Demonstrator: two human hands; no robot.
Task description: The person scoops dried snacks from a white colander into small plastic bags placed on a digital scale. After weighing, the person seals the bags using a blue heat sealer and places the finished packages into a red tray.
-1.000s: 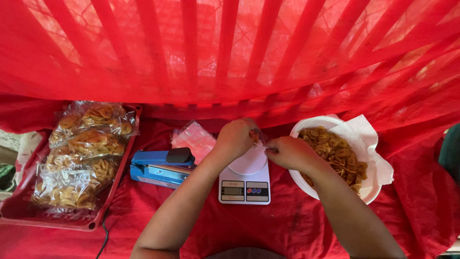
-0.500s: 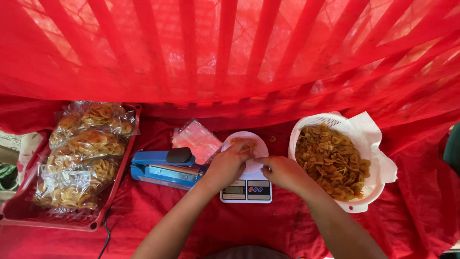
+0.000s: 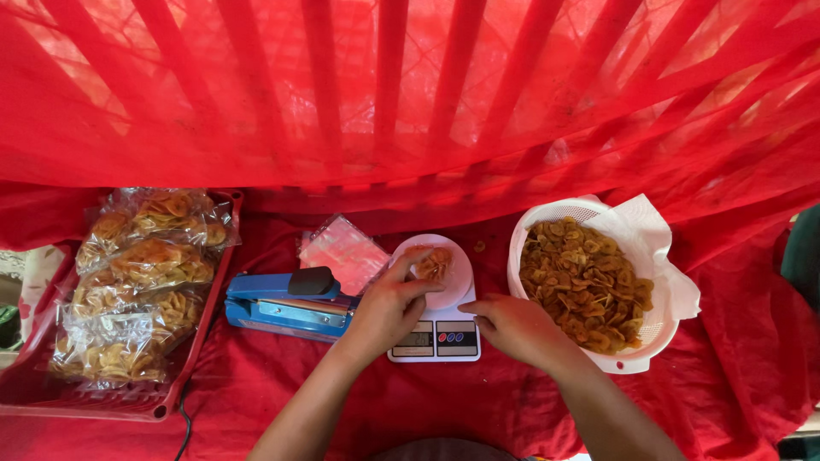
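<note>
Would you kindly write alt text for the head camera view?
Left hand touches chips on a small white scale; right hand rests beside it. A white basket of chips sits right; a blue sealer and red tray of bagged chips left.

The left hand [image 3: 389,309] rested on the white kitchen scale [image 3: 436,329], its fingers reaching to a small bag of chips [image 3: 434,263] on the round pan. The right hand [image 3: 511,326] lay curled just beside the scale's front edge — close to the white basket of chips [image 3: 598,213]. Left of the scale sat a blue heat sealer [image 3: 286,303], then a red tray [image 3: 102,401] of filled packets — all on red cloth [image 3: 726,376].
</note>
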